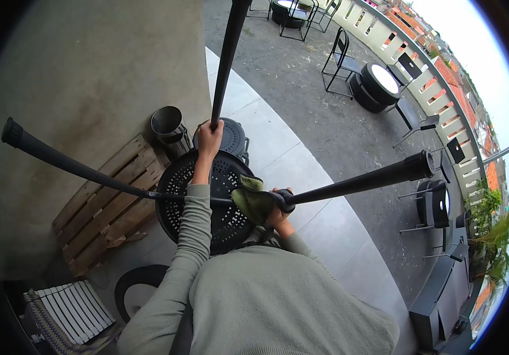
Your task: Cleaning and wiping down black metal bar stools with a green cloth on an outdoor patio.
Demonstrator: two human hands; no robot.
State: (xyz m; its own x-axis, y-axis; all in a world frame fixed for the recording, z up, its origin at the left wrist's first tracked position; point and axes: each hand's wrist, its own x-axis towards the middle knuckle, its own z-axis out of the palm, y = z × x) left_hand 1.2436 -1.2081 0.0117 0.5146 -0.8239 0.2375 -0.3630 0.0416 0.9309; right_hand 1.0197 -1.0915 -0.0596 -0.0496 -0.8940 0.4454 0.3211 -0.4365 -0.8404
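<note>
In front of me a black metal stool is turned so that its tubular legs point outward and up past its round perforated seat [232, 168]. My left hand [210, 140] is closed around the far leg [227, 66]. In my right hand [279, 213] is a green and dark grey cloth [254, 206], wrapped around the right leg [356, 179] near its inner end. That leg and the left leg [77, 166] both end in black caps. Part of the seat is hidden by my left forearm and the cloth.
Just beyond the stool stand another perforated stool [232, 135] and a shiny metal cylinder [168, 122]. A wooden pallet [117, 195] is by the concrete wall [90, 66] on the left. Chairs [341, 60] and tyre tables [375, 86] stand along the slotted parapet [414, 62].
</note>
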